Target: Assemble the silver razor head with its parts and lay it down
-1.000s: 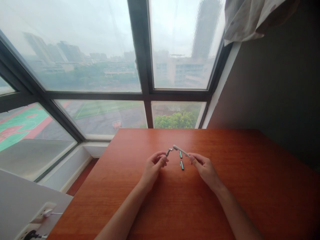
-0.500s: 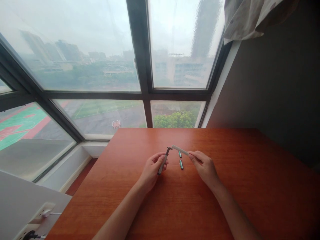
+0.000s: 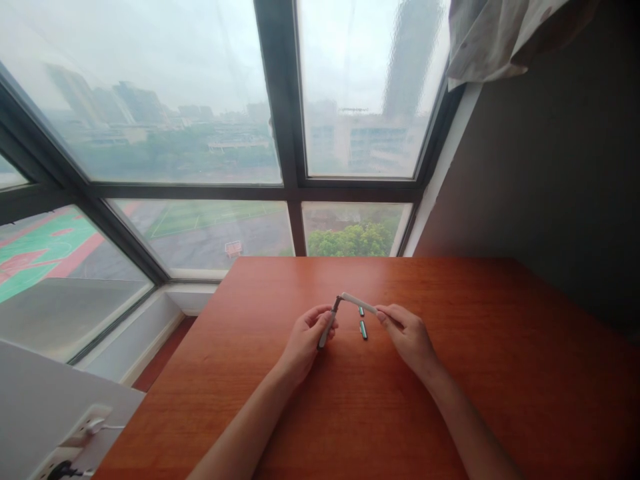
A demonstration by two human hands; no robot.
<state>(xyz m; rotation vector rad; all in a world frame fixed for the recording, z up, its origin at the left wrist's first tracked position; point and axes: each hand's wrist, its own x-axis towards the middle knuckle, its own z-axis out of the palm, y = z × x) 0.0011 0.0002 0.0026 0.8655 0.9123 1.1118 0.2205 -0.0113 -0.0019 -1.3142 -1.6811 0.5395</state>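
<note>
My left hand (image 3: 306, 337) is closed around a thin grey razor handle (image 3: 327, 325) that points up toward the window. My right hand (image 3: 407, 333) pinches a slim white stick-like piece (image 3: 358, 303), probably a second handle or a cover. The tips of the two pieces meet above the table between my hands. Two small green-and-grey razor cartridges lie on the wooden table (image 3: 500, 347): one (image 3: 363, 329) near my right fingertips, the other (image 3: 361, 311) just behind it, partly hidden by the white piece.
The reddish wooden table sits in a corner, with a large window (image 3: 200, 133) on its far side and a dark wall (image 3: 550, 167) at right. A curtain (image 3: 500, 40) hangs at top right. A white power strip (image 3: 85, 427) lies at lower left.
The grey handle in my left hand has swung from lying nearly flat in my fingers to standing up. Its tip now meets the end of the white piece. My right hand barely moved.
</note>
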